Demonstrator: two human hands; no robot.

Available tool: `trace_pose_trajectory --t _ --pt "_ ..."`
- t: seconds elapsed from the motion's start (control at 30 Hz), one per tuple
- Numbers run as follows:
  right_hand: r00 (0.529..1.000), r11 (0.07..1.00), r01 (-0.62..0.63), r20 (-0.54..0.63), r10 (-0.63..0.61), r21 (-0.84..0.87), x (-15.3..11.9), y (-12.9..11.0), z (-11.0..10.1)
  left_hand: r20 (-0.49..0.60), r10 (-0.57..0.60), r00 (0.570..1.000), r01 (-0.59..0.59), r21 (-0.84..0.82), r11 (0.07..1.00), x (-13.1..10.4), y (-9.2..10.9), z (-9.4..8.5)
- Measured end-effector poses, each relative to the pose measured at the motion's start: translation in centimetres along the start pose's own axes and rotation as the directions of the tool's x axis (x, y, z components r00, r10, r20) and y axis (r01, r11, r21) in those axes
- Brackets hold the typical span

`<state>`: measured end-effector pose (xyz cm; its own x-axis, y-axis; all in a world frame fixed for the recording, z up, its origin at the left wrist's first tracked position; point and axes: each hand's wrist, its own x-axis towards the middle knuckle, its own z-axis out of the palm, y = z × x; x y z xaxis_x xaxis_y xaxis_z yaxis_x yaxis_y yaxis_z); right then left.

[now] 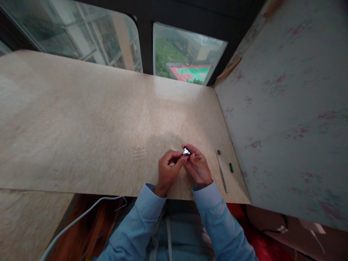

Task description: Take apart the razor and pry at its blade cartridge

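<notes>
A small dark object with a bright, shiny part (186,150) is held up between both hands, above the marbled ledge (108,119) near its front edge. My right hand (199,165) grips its dark end between thumb and fingers. My left hand (170,168) is closed, its thumb and fingertips pressed together at the shiny side. Glare and the fingers hide the object's exact shape.
On the ledge to the right lie a thin white stick with a dark tip (223,172) and a short dark green piece (231,168). A clear plastic item (139,153) lies left of my hands. A flowered wall (285,119) bounds the right; a white cable (81,217) hangs below.
</notes>
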<state>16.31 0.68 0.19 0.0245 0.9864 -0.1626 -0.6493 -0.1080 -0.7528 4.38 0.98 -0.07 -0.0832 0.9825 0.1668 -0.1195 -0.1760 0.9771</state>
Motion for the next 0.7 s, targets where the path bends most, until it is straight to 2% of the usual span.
trace_pose_trajectory --t 0.13,0.7 --pt "1.0 1.0 0.021 -0.013 -0.021 0.021 0.04 -0.06 -0.11 0.002 0.062 0.998 -0.062 0.022 0.998 -0.05 0.33 -0.03" --pt "0.999 0.997 0.05 -0.004 -0.05 0.056 -0.18 0.28 -0.39 0.02 0.114 0.993 -0.115 0.059 0.992 -0.77 0.16 0.5"
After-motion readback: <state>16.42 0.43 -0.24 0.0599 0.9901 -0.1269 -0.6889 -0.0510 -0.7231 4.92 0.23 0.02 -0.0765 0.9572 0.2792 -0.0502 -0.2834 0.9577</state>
